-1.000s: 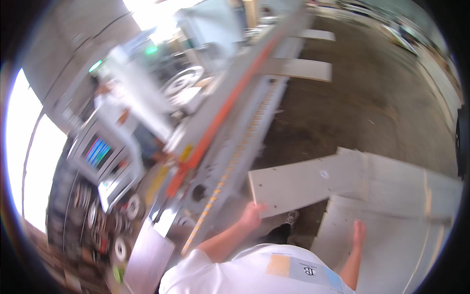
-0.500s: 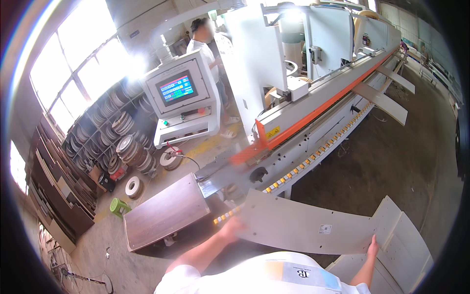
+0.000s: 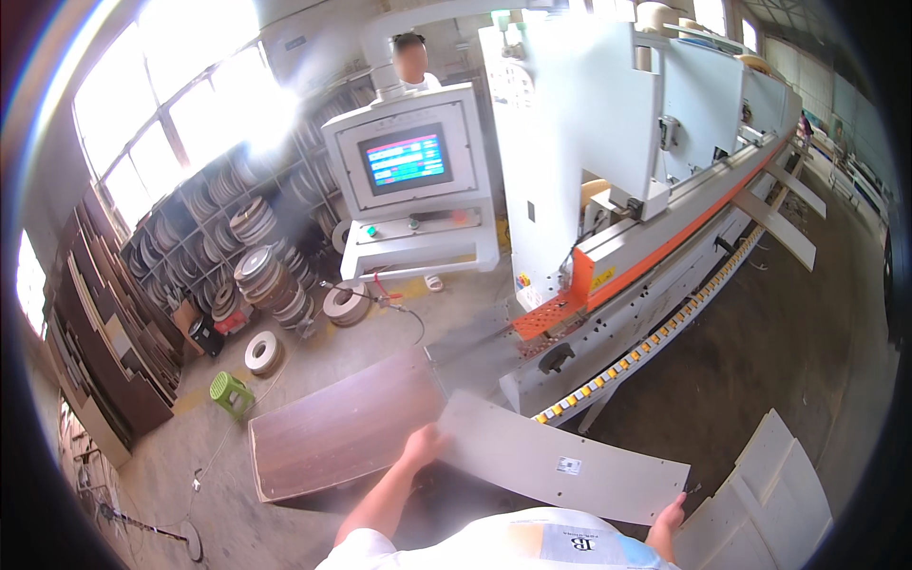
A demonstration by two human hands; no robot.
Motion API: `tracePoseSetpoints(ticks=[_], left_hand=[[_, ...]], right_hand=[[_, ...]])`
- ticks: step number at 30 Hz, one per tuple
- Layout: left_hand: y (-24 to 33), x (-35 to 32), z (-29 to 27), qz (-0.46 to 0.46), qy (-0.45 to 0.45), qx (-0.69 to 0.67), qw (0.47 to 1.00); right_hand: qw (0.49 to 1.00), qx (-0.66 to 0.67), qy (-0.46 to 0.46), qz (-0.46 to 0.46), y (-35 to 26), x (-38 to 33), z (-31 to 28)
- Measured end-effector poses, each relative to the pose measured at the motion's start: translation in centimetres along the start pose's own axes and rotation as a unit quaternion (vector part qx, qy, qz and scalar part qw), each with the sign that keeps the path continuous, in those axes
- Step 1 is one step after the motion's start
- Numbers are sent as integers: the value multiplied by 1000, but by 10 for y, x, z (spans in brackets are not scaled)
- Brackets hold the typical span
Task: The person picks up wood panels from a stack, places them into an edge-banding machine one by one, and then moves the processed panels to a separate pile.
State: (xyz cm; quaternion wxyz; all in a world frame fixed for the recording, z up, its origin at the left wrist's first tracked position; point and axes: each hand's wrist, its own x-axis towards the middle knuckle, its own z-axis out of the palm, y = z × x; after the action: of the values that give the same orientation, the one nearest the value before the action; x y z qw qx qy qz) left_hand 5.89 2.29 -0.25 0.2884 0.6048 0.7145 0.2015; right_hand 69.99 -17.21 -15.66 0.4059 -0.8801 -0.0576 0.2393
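A long, pale grey wooden panel (image 3: 518, 449) is stretched across in front of me, with a small white label and several drilled holes on it. My left hand (image 3: 425, 445) is closed on its left end, near a brown board (image 3: 342, 423). My right hand (image 3: 668, 513) grips the panel's right end from the near side; some fingers are hidden. The panel's far edge lies close to the infeed end of a long woodworking machine (image 3: 560, 366); whether they touch I cannot tell. More pale panels (image 3: 760, 499) lie stacked right of my right hand.
A control console (image 3: 418, 218) with a lit screen stands ahead, a person (image 3: 411, 62) behind it. Yellow-and-white rollers (image 3: 655, 347) run along the machine. Tape rolls (image 3: 347, 304), a green stool (image 3: 231, 391) and leaning boards (image 3: 114, 323) are on the left.
The panel has moved left, away from the stacked panels, with both hands still on it. My view has turned left. The person now appears behind the console.
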Motion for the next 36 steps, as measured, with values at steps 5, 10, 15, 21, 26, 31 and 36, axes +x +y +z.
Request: tracePoseSetpoints(ticks=[5,10,15,21,26,31,36], left_hand=[[-51,6,-41,-30,100,87,991],[-89,16,-66,-35,148,206,967],[-124,38,-73,-33,138,155,978],[-137,103,-52,23,160,42,986],[-129,116,-49,11,126,-4,992],[-132,103,-54,-4,156,3,988],[-124,73,-63,-40,153,-16,987]], right_hand=[[998,20,-53,-27,-47,-73,64],[986,104,-126,-21,-62,-92,106],[984,5,-173,-52,-86,-105,100],[972,7,-234,-29,-80,-96,102],[959,6,-278,-52,-64,-78,104],[961,63,-267,-25,-71,-96,107],[964,74,-256,3,-76,-106,101]])
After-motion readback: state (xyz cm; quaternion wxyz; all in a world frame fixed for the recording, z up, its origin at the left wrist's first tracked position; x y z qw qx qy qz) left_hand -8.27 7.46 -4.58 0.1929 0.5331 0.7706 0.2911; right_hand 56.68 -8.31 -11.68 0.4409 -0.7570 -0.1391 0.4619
